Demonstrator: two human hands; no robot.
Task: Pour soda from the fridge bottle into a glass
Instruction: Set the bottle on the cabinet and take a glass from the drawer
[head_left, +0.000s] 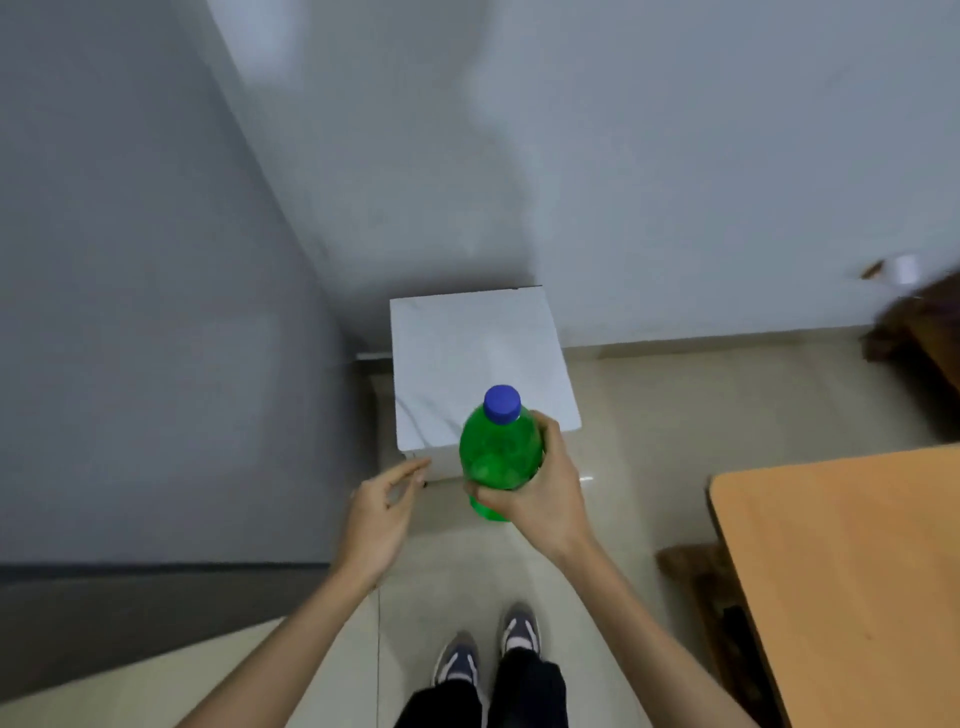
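Observation:
A green soda bottle (496, 457) with a blue cap (502, 403) is held upright in front of me, cap on. My right hand (535, 493) is wrapped around its lower body from the right. My left hand (382, 512) hovers just left of the bottle, fingers loosely curled and apart, holding nothing. The large grey surface on the left looks like the fridge (145, 312), its door shut. No glass is visible.
A small white marble-topped stand (478, 338) sits against the wall behind the bottle. An orange wooden table (841, 571) fills the right side, with dark wooden furniture (914, 332) beyond it. My feet (488, 654) stand on the beige tiled floor.

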